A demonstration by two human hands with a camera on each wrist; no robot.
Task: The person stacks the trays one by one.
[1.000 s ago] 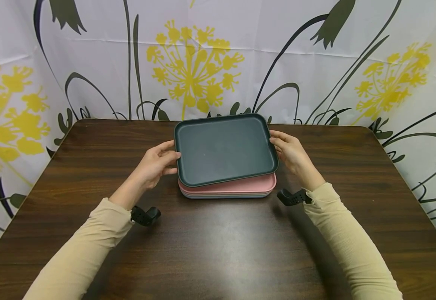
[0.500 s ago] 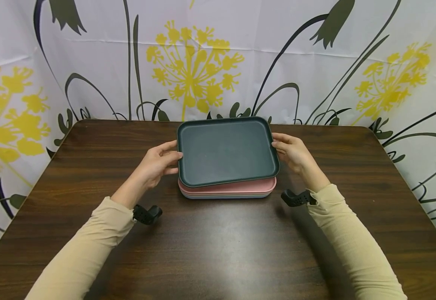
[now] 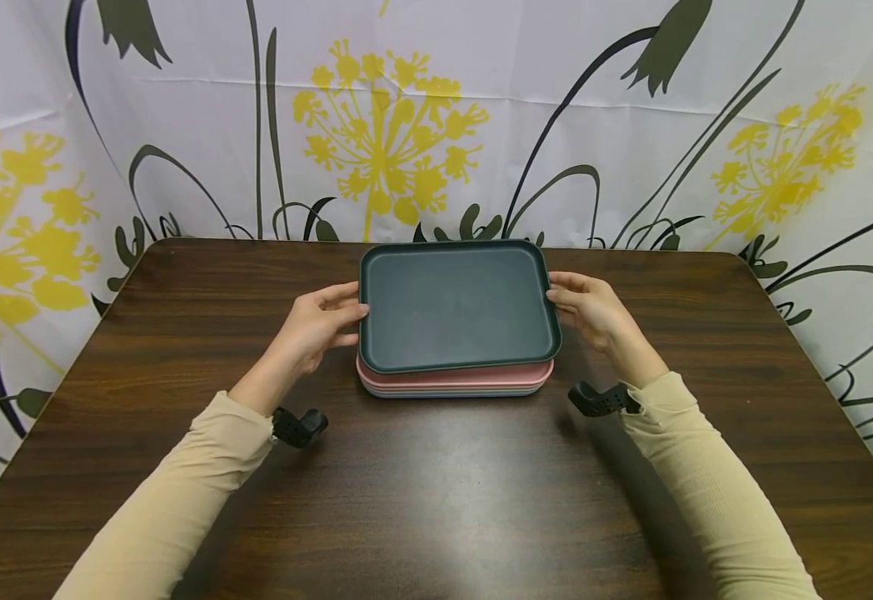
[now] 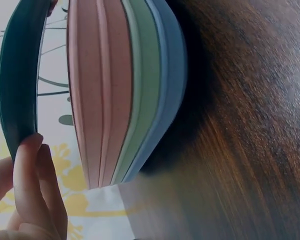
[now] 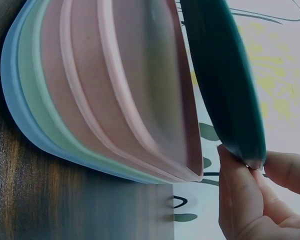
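Note:
A dark green rectangular tray (image 3: 459, 308) is held above a stack of trays, a gap showing beneath it in both wrist views. My left hand (image 3: 316, 327) pinches its left short edge, thumb on the rim and fingers below. At the opposite short edge, my right hand (image 3: 590, 312) pinches the rim the same way. Under it in the stack lie pink trays (image 4: 92, 90), a light green tray (image 4: 146, 75) and a blue tray (image 4: 171, 75) at the bottom. From the head view, the dark tray hides most of the top pink tray (image 5: 145, 65).
The stack stands on a dark brown wooden table (image 3: 436, 500). Behind the table's far edge hangs a white cloth (image 3: 556, 58) with yellow flowers and grey-green stems. A black wrist strap (image 3: 297, 427) sits on the left wrist, and a similar black strap (image 3: 603, 400) on the right.
The dark green tray has come down slightly and shifted a little right, turning nearly level with the stack. Both hands have moved along with it, keeping their grip.

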